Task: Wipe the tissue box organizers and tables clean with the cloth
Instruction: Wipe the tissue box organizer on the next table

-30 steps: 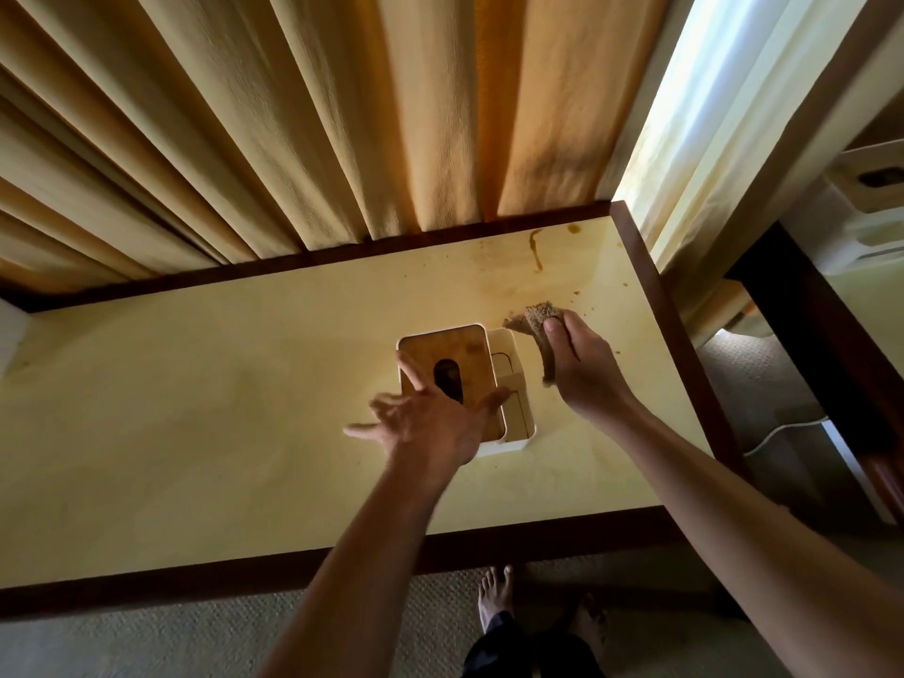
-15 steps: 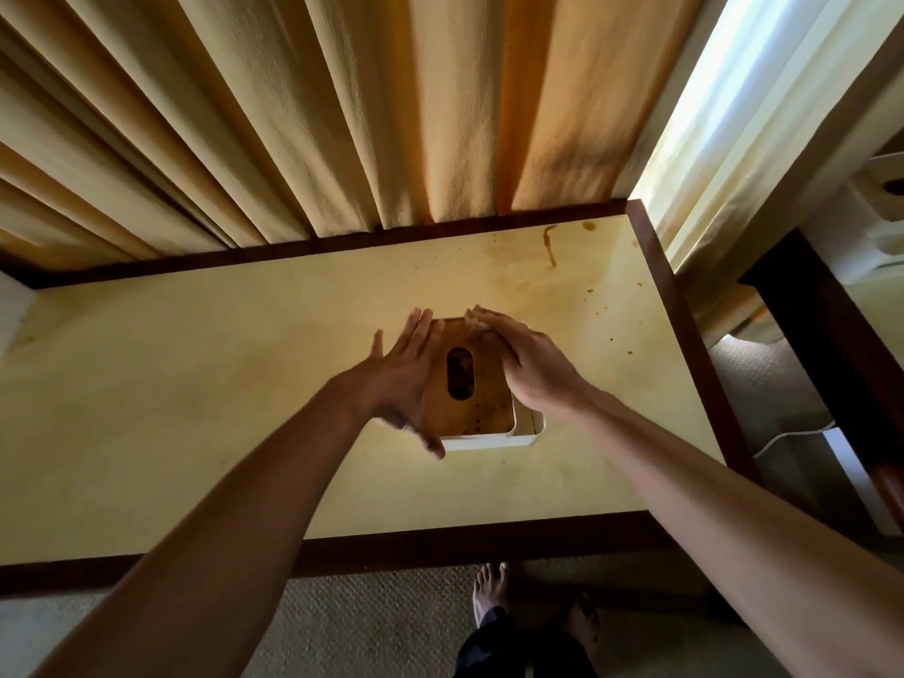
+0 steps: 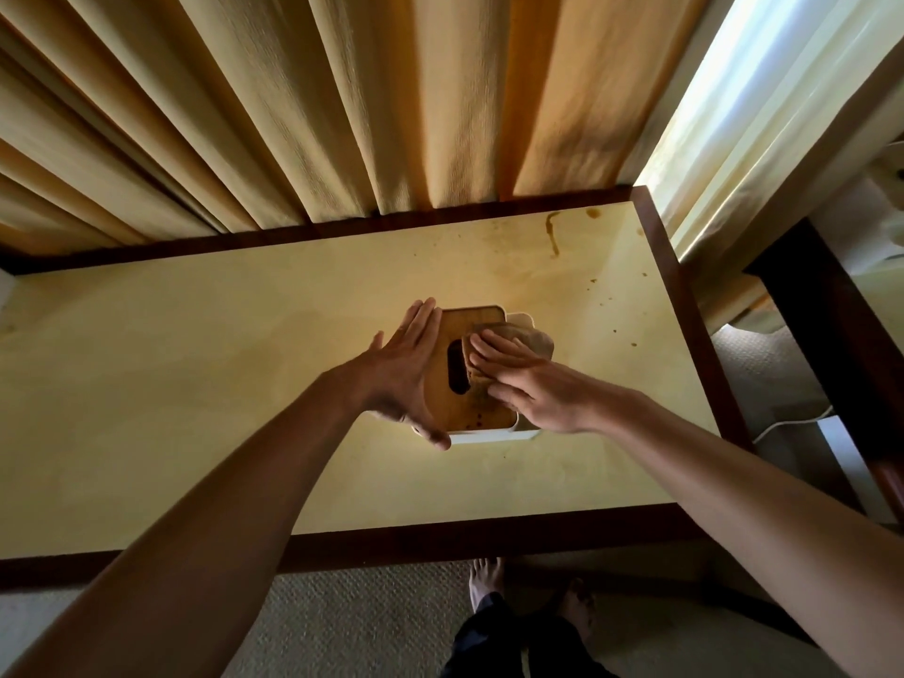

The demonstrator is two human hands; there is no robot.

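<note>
A: Biggest first?

B: Pale yellow table (image 3: 205, 384) with dark wood edging, pushed against the curtains (image 3: 342, 100); brown drips and specks near the far right corner, not yet wiped.

A: And on it?

B: Tissue box organizer (image 3: 482, 435), right of the table's middle: white body, wooden lid (image 3: 452, 408) with a dark oval slot, a few small dark spots near the lid's near edge.

A: Hands?

B: Left hand (image 3: 408, 374) flat, fingers straight, pressed along the organizer's left side, thumb under the near corner; probably bracing so nothing slides. Right hand (image 3: 533, 384) spread flat on the cloth (image 3: 535, 337), pressing it onto the lid; no grip, just palm and straight fingers.

A: Cloth itself?

B: Brownish, crumpled, sticking out past the fingertips over the organizer's far right corner. Looks like the lid wipe is underway.
</note>
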